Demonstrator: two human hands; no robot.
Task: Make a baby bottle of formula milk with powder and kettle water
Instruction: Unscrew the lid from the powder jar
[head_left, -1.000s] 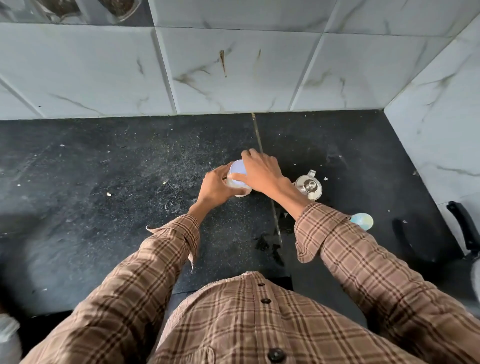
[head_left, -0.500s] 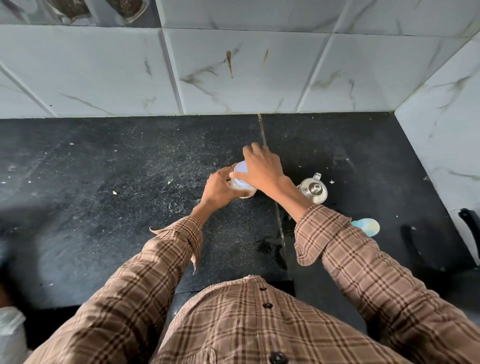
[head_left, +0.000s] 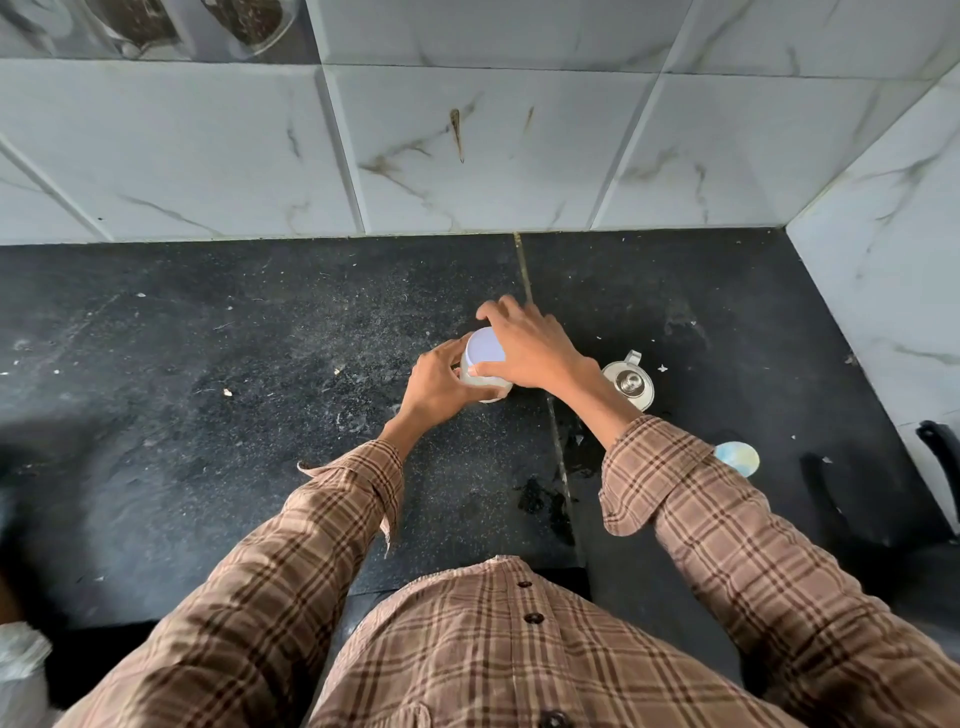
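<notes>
A small jar of pale powder (head_left: 491, 387) with a white lid (head_left: 484, 345) stands on the black countertop (head_left: 260, 364). My left hand (head_left: 439, 382) wraps round the jar's side. From above, my right hand (head_left: 524, 345) curls its fingers and thumb over the lid's edge. To the right stands a small steel kettle (head_left: 629, 384), seen from the top, its lid on. A pale round object (head_left: 737, 457) peeks out behind my right sleeve.
White marble-look tiles (head_left: 467, 156) close the counter at the back and the right. A dark handle-like object (head_left: 940, 452) sits at the right edge. Something pale and blurred (head_left: 21, 660) shows at the bottom left. Wet patches (head_left: 545, 499) lie near the counter seam.
The view has shifted slightly. Both hands stay on the jar; more of the white lid shows under my right hand now.
</notes>
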